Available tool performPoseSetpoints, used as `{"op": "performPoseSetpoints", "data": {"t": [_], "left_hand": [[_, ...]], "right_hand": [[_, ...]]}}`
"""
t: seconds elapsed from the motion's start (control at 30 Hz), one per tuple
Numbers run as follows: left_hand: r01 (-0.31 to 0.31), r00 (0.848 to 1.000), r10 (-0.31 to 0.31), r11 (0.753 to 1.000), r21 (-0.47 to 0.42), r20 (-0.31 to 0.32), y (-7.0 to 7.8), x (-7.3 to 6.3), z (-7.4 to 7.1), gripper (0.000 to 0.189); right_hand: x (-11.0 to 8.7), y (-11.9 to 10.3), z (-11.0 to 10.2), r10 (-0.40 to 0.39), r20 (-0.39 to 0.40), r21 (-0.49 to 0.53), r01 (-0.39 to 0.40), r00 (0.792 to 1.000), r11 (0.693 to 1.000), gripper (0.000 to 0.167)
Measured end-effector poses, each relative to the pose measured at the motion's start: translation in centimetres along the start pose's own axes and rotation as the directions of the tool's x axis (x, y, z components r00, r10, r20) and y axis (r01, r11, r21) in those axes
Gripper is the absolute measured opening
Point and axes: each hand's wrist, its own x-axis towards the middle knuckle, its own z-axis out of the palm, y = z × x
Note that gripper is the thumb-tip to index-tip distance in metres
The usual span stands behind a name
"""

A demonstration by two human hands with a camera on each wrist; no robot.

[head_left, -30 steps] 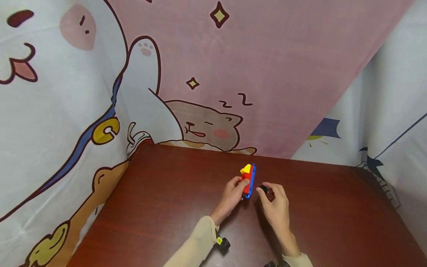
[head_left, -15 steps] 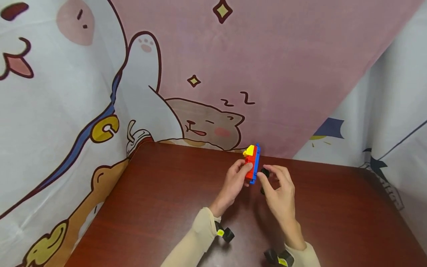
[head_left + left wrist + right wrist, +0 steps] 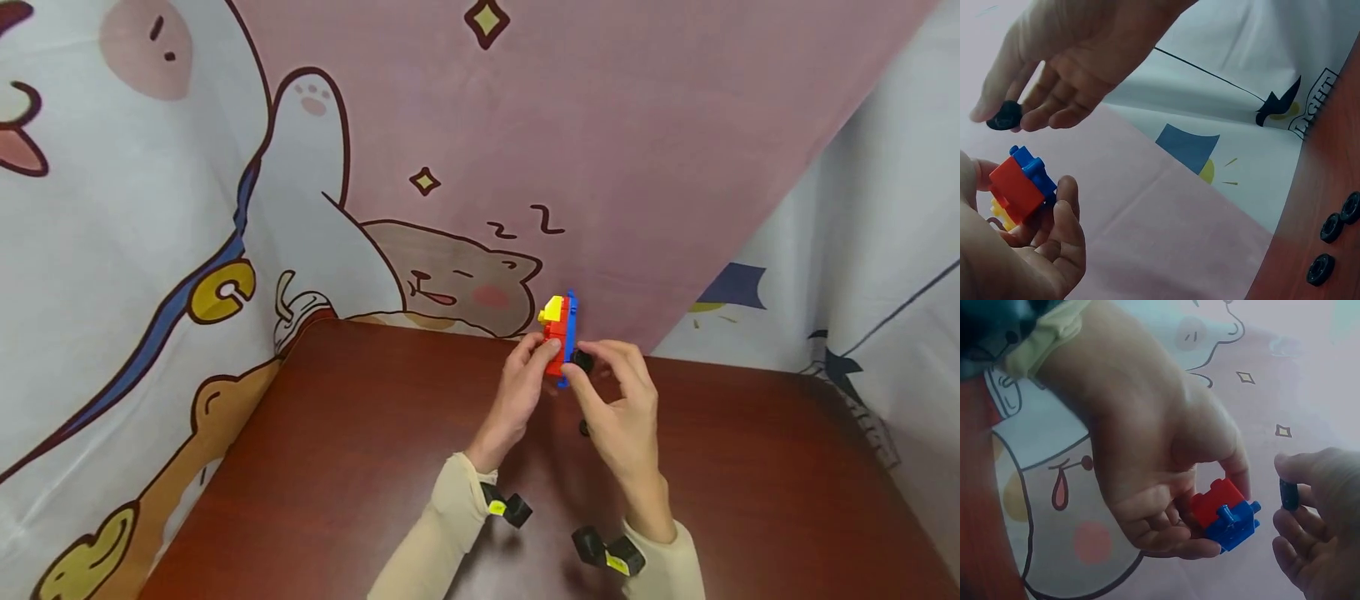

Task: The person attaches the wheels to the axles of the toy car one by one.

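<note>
In the head view my left hand [image 3: 517, 383] holds a small block-built toy car [image 3: 567, 329], red with a blue base and a yellow piece at its far end. Blue pegs stick out of the base, plainest in the right wrist view of the toy car [image 3: 1235, 525]. My right hand [image 3: 626, 408] pinches a small black wheel [image 3: 582, 361] between thumb and fingers, close to the car's blue side. A gap shows between the wheel [image 3: 1005, 117] and the pegs in the left wrist view. The fingers cover part of the red body.
Three black wheels, one of them here [image 3: 1320, 269], rest on the brown table [image 3: 360, 417]. In the head view one loose wheel [image 3: 584, 427] shows beside my right hand. A cartoon-printed cloth [image 3: 637, 167] hangs behind the table.
Both hands have risen away from me with the car and the wheel. My right hand has brought the wheel nearer to the car's blue side.
</note>
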Motion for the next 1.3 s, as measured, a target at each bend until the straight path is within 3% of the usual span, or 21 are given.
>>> {"op": "performPoseSetpoints", "data": {"t": [0.17, 0.43, 0.7, 0.87, 1.03, 1.3], "left_hand": [[0.020, 0.998, -0.019, 1.000, -0.015, 0.053, 0.4, -0.7, 0.4, 0.033], [0.017, 0.995, -0.012, 0.998, -0.053, 0.100, 1.3, -1.9, 0.0, 0.033], [0.070, 0.988, -0.059, 0.994, -0.078, 0.141, 1.9, -2.2, -0.1, 0.032], [0.105, 0.975, -0.081, 0.988, -0.109, 0.208, 1.9, -2.4, -0.1, 0.032], [0.113, 0.959, -0.062, 0.978, -0.175, 0.276, 2.0, -2.7, 0.1, 0.033], [0.136, 0.957, -0.060, 0.958, -0.253, 0.284, 2.0, -2.9, 0.2, 0.035]], "right_hand": [[0.0, -0.8, -0.6, -0.041, 0.045, -0.064, 0.044, 0.998, 0.997, 0.044], [-0.2, -1.4, -0.9, -0.046, 0.096, -0.085, 0.055, 0.994, 0.995, 0.047], [-0.2, -1.5, -0.7, -0.082, 0.159, -0.061, 0.093, 0.984, 0.994, 0.049], [-0.2, -1.4, -0.6, -0.084, 0.162, -0.056, 0.094, 0.983, 0.994, 0.048], [-0.4, -1.5, -0.8, -0.063, 0.165, -0.060, 0.074, 0.984, 0.995, 0.044], [-0.3, -1.6, -0.7, -0.069, 0.168, 0.028, 0.065, 0.983, 0.998, 0.051]]}}
